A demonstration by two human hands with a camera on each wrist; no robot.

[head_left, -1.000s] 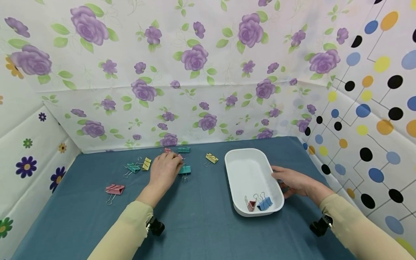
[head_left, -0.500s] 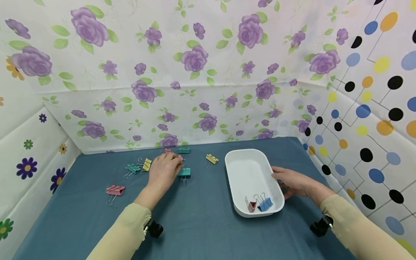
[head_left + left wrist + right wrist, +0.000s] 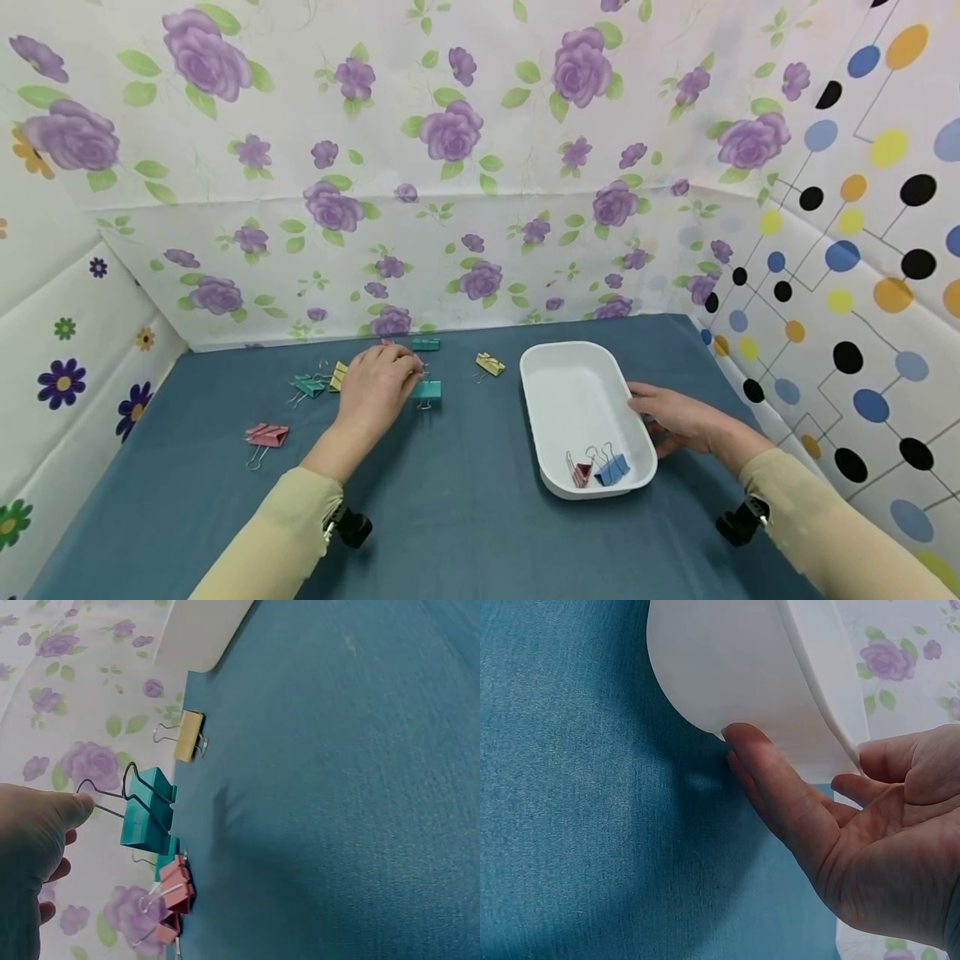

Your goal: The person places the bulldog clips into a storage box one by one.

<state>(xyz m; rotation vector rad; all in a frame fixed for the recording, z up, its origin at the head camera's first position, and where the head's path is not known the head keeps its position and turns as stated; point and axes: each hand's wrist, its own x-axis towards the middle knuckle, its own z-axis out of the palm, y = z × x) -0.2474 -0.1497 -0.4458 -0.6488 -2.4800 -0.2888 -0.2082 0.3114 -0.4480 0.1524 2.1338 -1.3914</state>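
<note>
My left hand (image 3: 375, 387) pinches a wire handle of a large teal binder clip (image 3: 150, 810) between thumb and finger. In the head view this teal clip shows just right of the fingertips. Pink binder clips (image 3: 176, 885) and another teal clip (image 3: 425, 344) lie close by; in the head view the hand mostly hides the pink ones. At the right, my right hand (image 3: 682, 417) grips the side of a white tray (image 3: 573, 392), thumb and fingers at its rim and outer wall. Inside the tray's near end lie a red binder clip (image 3: 580, 473) and a blue binder clip (image 3: 612, 469).
A yellow clip (image 3: 490, 364) lies between the left hand and the tray. Left of the hand are a teal clip (image 3: 308, 385), a partly covered yellow clip (image 3: 337, 377) and a pink clip (image 3: 266, 435). Patterned cloth walls border the blue tabletop (image 3: 465, 517).
My left hand has shifted slightly left and now covers part of the yellow clip beside it. The right hand and the tray stay in place.
</note>
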